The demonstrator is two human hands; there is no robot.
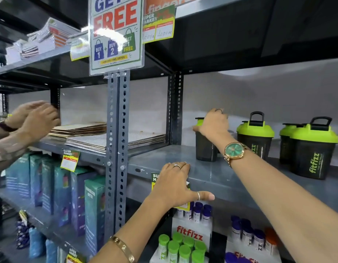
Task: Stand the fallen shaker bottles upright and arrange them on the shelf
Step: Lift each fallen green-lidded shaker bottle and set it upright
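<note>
My right hand (213, 123) grips the green lid of a dark shaker bottle (205, 149) that stands upright at the left end of the grey shelf (164, 156). To its right, three more black shaker bottles with green lids stand upright: one (256, 134) close by, another (314, 149) nearer the front, and the third (285, 143) partly hidden behind it. My left hand (175, 185) rests flat on the shelf's front edge, fingers spread, holding nothing.
Another person's hands (33, 118) reach into the left bay above stacked flat sheets (107, 139). A perforated steel upright (118, 149) divides the bays, with a promotional sign (116, 35) above. Boxes (94, 211) and green-capped tubes (180, 245) fill the lower shelf.
</note>
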